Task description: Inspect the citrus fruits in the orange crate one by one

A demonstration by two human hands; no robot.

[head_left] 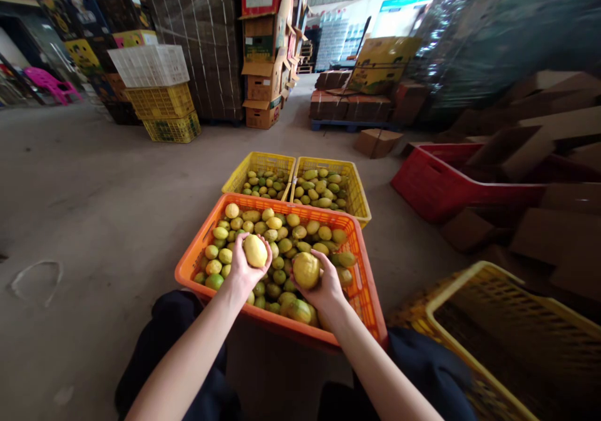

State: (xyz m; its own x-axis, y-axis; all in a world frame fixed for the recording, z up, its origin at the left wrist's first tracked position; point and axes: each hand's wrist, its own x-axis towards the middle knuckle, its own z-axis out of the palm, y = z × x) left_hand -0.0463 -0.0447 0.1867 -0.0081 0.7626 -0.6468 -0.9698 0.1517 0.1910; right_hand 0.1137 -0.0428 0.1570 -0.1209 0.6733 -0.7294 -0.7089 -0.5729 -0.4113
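My left hand (244,269) is closed round a smooth pale yellow lemon (255,251). In my right hand (326,288) sits a larger, bumpy, darker yellow lemon (307,270), with the fingers curled about its side. Both hands are above an orange plastic crate (370,302) that stands between my knees. Many loose lemons (284,246) fill it, some yellow and some greenish. A big green-yellow fruit (298,311) lies near the crate's front wall. My forearms and hands hide part of the fruit below.
Two yellow crates (361,199) with similar fruit stand just beyond the orange one. At right are another yellow crate (451,296) and a red crate (422,186) with cardboard. Stacked crates (162,102) and a loaded pallet (333,124) are farther back.
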